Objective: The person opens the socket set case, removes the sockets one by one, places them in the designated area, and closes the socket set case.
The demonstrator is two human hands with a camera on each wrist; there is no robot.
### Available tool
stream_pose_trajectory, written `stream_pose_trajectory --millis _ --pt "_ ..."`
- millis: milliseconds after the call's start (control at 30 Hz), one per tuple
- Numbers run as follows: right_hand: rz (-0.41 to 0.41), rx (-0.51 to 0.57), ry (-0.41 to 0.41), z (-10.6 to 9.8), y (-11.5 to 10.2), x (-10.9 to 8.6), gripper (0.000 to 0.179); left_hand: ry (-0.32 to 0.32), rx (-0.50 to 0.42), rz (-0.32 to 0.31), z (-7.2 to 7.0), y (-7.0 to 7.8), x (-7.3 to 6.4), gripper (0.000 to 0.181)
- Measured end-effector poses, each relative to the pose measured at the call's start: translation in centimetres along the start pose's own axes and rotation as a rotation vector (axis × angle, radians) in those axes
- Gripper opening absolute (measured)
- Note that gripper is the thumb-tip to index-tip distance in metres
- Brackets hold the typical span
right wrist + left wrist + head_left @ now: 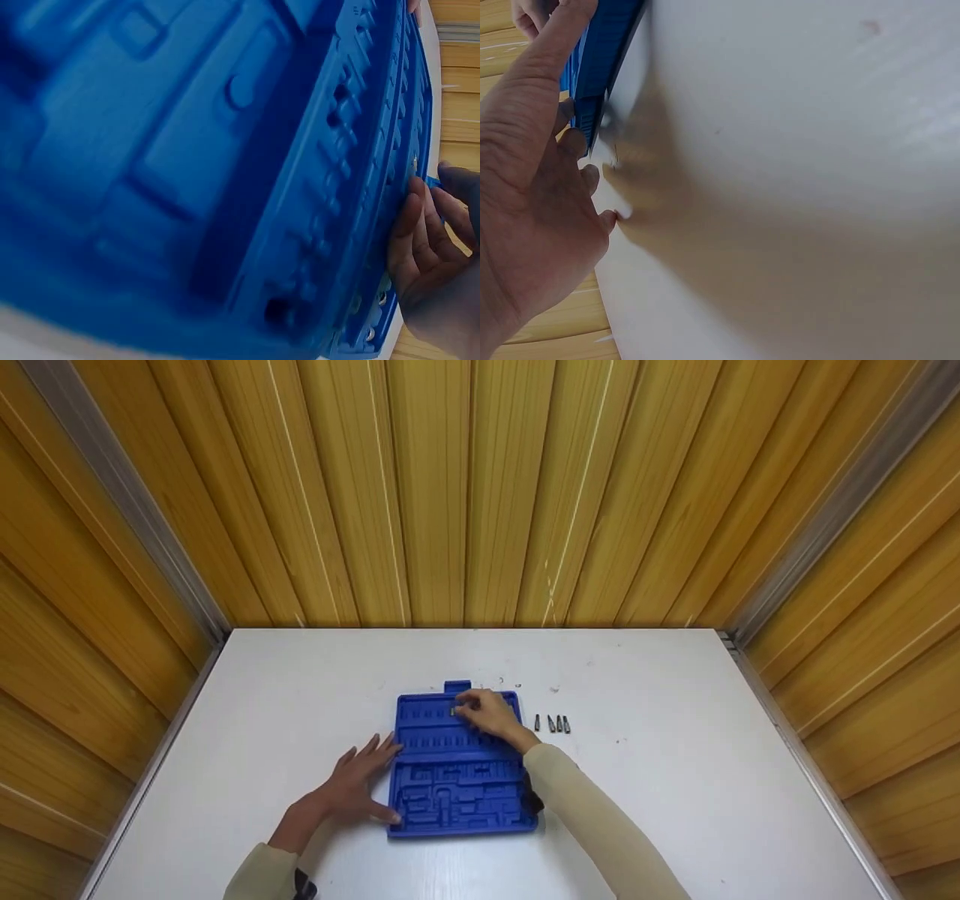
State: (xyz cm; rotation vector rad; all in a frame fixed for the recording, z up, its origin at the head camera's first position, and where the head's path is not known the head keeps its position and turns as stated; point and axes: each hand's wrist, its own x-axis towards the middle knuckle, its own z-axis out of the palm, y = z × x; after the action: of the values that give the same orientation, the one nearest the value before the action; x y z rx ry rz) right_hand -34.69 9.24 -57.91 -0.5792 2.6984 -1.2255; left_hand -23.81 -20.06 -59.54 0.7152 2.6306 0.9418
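Note:
An unfolded blue tool case (457, 756) lies on the table, its slotted lid on the far side and its moulded tray on the near side. My left hand (352, 784) rests against the case's left edge with fingers spread, the thumb touching the near left corner. Over the lid's far row, my right hand (489, 714) has curved fingers and pinches a small screwdriver bit (415, 162) at its slot. Most of that bit is hidden by the fingertips. More metal bits (382, 298) sit in the same row, nearer the lid's right end.
Several loose dark bits (559, 724) lie on the white table (660, 795), right of the case. Small marks dot the surface beyond the lid. Yellow wood-patterned panels (435, 495) wall in the back and both sides.

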Motion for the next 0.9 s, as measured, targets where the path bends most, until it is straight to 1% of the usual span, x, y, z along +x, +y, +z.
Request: stream_pose_trajectory --millis 167,267,333,500,733,833,900 --pt "0.102 -0.174 0.111 1.0 -0.3 0.3 0.029 0.0 0.002 -0.002 0.2 -0.1 0.0 0.126" --pt "0.145 -0.224 0.118 1.3 -0.5 0.5 0.03 -0.005 0.006 -0.005 0.3 -0.2 0.1 0.126" --pt "0.161 -0.223 0.098 1.3 -0.7 0.7 0.032 -0.004 0.011 -0.005 0.3 -0.3 0.1 0.126" --pt "0.165 -0.215 0.039 1.2 -1.0 1.2 0.03 0.001 0.014 -0.007 0.2 -0.4 0.1 0.126" --pt "0.123 -0.208 0.02 1.2 -1.1 0.9 0.023 -0.011 0.043 -0.023 0.2 -0.2 0.1 0.125" --pt "0.118 -0.208 0.001 1.2 -1.1 0.8 0.024 -0.012 0.045 -0.026 0.2 -0.1 0.1 0.125" --pt "0.122 -0.186 0.0 1.0 -1.1 0.7 0.025 -0.011 0.044 -0.027 0.1 -0.1 0.1 0.124"
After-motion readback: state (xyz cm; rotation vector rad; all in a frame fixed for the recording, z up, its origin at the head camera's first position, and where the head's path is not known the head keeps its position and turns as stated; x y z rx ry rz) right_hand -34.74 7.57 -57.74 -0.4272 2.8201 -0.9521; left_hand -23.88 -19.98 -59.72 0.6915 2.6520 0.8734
